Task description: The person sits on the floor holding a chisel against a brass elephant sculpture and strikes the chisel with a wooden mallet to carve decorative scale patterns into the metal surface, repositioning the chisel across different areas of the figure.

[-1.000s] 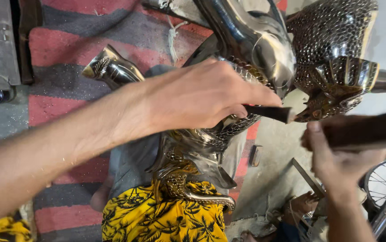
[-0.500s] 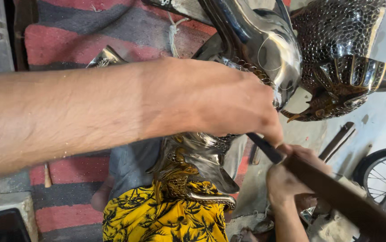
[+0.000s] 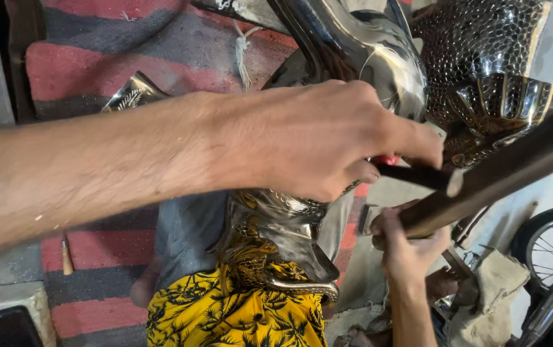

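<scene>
My left hand [image 3: 315,141] reaches in from the left and is shut on a short dark punch [image 3: 421,177], whose tip points right toward a shiny embossed metal figure [image 3: 482,77]. Lower down, my right hand [image 3: 408,247] grips a long dark wooden handle [image 3: 501,170] that slants up to the right edge, just under the punch's end. The figure's polished curved part [image 3: 360,45] lies behind my left hand. Its gilded, ornate lower part [image 3: 283,244] hangs below my left hand.
A yellow cloth with a black leaf pattern [image 3: 238,315] lies under the metal piece on a red and grey striped rug [image 3: 96,64]. A wheel [image 3: 546,238] and a beige cloth bag [image 3: 491,286] sit at the right. A small wooden-handled tool [image 3: 66,254] and a dark phone [image 3: 0,328] are at the left.
The dark handle in my right hand has swung from pointing down to the right to slanting up to the right. My left hand stays on the punch and has shifted slightly right.
</scene>
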